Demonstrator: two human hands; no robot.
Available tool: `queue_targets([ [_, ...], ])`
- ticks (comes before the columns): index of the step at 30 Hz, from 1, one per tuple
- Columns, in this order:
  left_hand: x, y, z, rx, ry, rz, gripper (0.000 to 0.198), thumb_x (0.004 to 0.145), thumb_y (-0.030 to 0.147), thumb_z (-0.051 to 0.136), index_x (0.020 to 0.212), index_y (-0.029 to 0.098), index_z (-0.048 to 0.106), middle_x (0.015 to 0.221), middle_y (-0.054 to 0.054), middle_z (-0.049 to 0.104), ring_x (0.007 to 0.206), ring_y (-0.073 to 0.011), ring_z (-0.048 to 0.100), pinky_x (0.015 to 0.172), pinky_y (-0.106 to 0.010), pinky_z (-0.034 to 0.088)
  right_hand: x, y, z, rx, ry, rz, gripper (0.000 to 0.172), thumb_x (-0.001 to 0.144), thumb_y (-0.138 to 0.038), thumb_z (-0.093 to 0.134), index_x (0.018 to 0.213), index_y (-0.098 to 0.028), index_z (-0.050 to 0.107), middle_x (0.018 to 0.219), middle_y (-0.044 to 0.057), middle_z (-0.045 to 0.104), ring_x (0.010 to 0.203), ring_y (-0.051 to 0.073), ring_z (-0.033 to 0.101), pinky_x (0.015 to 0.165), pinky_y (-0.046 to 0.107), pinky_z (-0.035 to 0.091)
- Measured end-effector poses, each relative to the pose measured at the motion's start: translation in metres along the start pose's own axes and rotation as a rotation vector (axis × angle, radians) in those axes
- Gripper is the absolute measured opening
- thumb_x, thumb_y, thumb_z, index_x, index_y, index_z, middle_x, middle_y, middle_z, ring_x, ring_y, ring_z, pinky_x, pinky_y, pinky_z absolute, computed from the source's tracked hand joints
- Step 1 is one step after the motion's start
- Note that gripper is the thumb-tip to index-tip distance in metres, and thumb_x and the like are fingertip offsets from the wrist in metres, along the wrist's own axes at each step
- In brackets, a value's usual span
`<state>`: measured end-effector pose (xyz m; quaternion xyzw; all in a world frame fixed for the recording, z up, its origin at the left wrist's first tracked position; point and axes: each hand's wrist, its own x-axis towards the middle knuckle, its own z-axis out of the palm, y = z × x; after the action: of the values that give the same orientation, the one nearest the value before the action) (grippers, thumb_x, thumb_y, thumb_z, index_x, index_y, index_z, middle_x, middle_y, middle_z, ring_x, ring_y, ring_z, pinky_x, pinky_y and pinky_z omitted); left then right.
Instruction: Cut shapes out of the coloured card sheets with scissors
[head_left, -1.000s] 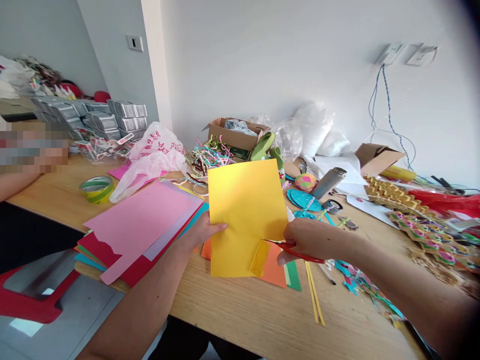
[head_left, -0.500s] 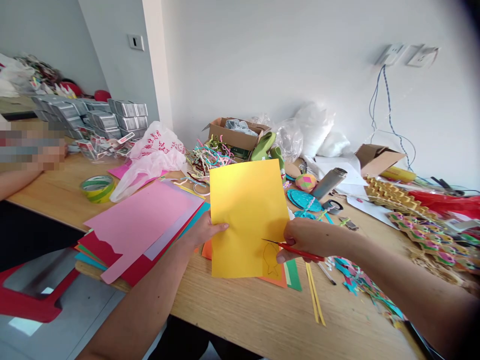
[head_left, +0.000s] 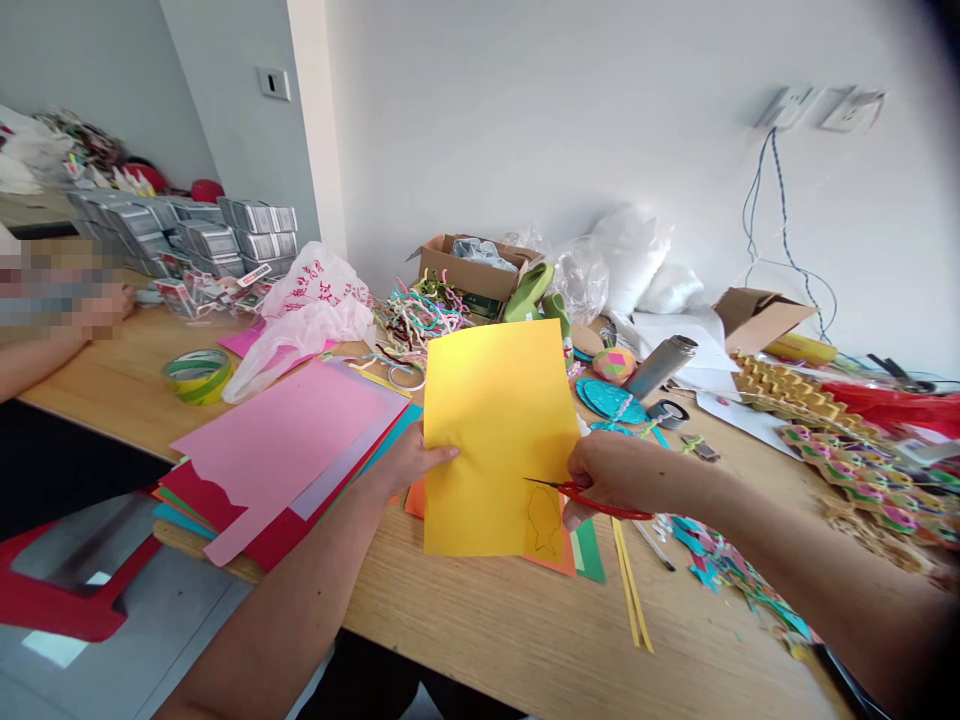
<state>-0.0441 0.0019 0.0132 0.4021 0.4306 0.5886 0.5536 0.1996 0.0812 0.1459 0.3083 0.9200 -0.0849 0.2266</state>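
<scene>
My left hand [head_left: 415, 462] grips the left edge of a yellow sheet of paper [head_left: 499, 420], its thumb lying on the front face. The sheet is tilted up above the table. A small fish-like outline [head_left: 544, 520] is drawn in dark line near its lower right corner. Red-handled scissors [head_left: 596, 499] are in my right hand [head_left: 600, 475], at the sheet's right edge. Their dark tip lies over the paper just above the drawing; whether the blades are parted is unclear. Orange and green sheets [head_left: 589, 556] stick out beneath the yellow one.
Left of me lies a stack of coloured paper [head_left: 292, 430], with a tape roll [head_left: 198, 377] and a plastic bag [head_left: 307, 310] behind. Yellow strips [head_left: 631, 590], paper scraps [head_left: 720, 570] and a metal flask [head_left: 661, 367] are to the right. Another person's arm [head_left: 52, 350] rests at far left.
The view has shifted very slightly. My right thumb has moved a little at the scissor handles. The yellow paper and left hand hold nearly the same position.
</scene>
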Motion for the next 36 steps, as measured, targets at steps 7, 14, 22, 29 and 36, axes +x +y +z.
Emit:
queue_targets([
  [7, 0.001, -0.001, 0.000, -0.014, 0.029, 0.010, 0.047, 0.058, 0.029, 0.085, 0.102, 0.019, 0.073, 0.103, -0.011, 0.076, 0.099, -0.0347, 0.068, 0.086, -0.047, 0.052, -0.017, 0.007, 0.003, 0.118, -0.017, 0.065, 0.064, 0.070, -0.077, 0.058, 0.050, -0.020, 0.037, 0.053, -0.001, 0.041, 0.048, 0.012, 0.033, 0.046, 0.027, 0.021],
  [14, 0.002, 0.002, 0.003, -0.032, 0.142, 0.065, 0.044, 0.058, 0.032, 0.084, 0.098, 0.016, 0.074, 0.104, -0.012, 0.076, 0.099, -0.0350, 0.068, 0.087, -0.046, 0.052, -0.041, 0.014, 0.054, 0.335, 0.336, 0.365, 0.056, 0.082, -0.073, 0.046, 0.064, -0.021, 0.052, 0.059, 0.004, 0.058, 0.051, 0.016, 0.047, 0.047, 0.027, 0.025],
  [22, 0.005, 0.000, 0.002, -0.042, 0.243, 0.129, 0.043, 0.060, 0.031, 0.082, 0.099, 0.014, 0.072, 0.106, -0.012, 0.075, 0.101, -0.0335, 0.068, 0.086, -0.043, 0.052, -0.017, -0.041, 0.086, 0.486, 0.343, 0.346, 0.051, 0.086, -0.064, 0.050, 0.059, -0.020, 0.047, 0.058, 0.006, 0.063, 0.049, 0.016, 0.052, 0.047, 0.026, 0.029],
  [29, 0.005, -0.001, 0.001, -0.060, 0.234, 0.145, 0.043, 0.061, 0.030, 0.083, 0.100, 0.013, 0.073, 0.105, -0.013, 0.075, 0.099, -0.0316, 0.068, 0.086, -0.041, 0.053, -0.006, -0.032, 0.088, 0.832, 0.281, 0.299, 0.050, 0.080, -0.064, 0.058, 0.060, -0.020, 0.047, 0.058, 0.006, 0.066, 0.047, 0.016, 0.059, 0.041, 0.022, 0.035],
  [36, 0.006, -0.005, 0.001, -0.059, 0.220, 0.139, 0.044, 0.063, 0.028, 0.082, 0.103, 0.014, 0.071, 0.108, -0.012, 0.075, 0.101, -0.0318, 0.068, 0.086, -0.041, 0.053, 0.014, -0.027, 0.100, 1.067, 0.290, 0.210, 0.050, 0.080, -0.064, 0.059, 0.063, -0.018, 0.052, 0.057, 0.006, 0.067, 0.040, 0.011, 0.054, 0.036, 0.019, 0.036],
])
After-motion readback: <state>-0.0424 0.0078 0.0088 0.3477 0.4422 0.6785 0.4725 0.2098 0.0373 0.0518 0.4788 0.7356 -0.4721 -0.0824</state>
